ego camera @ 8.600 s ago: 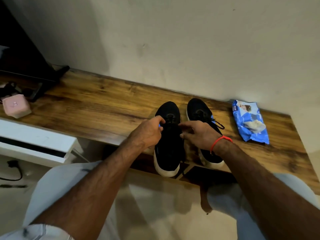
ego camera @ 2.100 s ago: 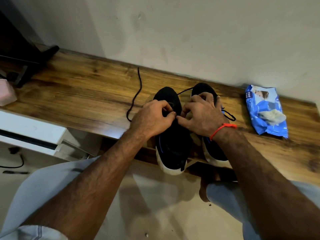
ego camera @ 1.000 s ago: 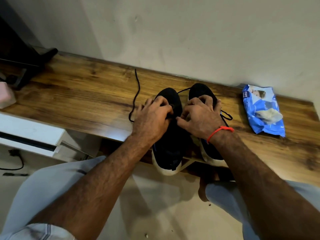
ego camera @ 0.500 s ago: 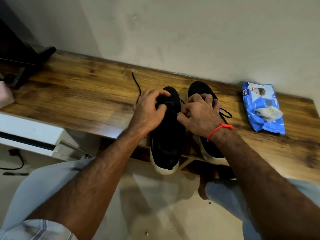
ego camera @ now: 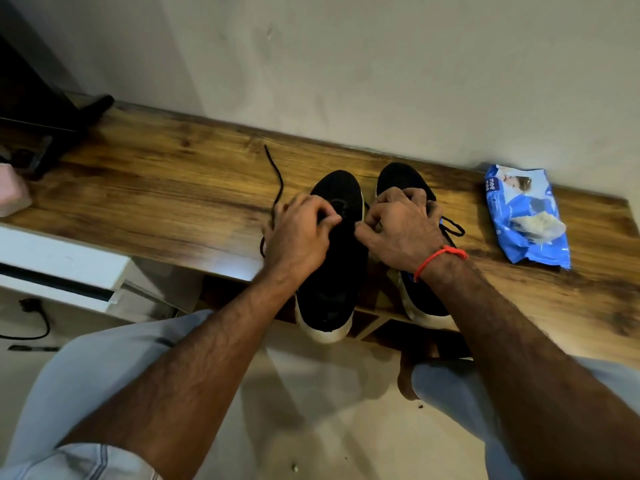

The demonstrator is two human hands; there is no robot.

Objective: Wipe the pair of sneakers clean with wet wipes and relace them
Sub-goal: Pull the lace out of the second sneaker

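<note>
On the tabletop (ego camera: pixel 173 202), his left hand (ego camera: pixel 298 233) pinches the loose lace (ego camera: pixel 277 178) at the left sneaker (ego camera: pixel 332 271); the right hand (ego camera: pixel 398 230) grips its other side, so he'd best draw both ends evenly.

Two black sneakers, the left sneaker (ego camera: pixel 330 271) and the right sneaker (ego camera: pixel 415 289), stand side by side on the wooden desk (ego camera: pixel 156 202), heels over its near edge. The left hand (ego camera: pixel 301 233) and right hand (ego camera: pixel 398 230) curl over the left sneaker's lacing. A loose lace (ego camera: pixel 277 181) trails left. A blue wipes pack (ego camera: pixel 526 216) lies right.
</note>
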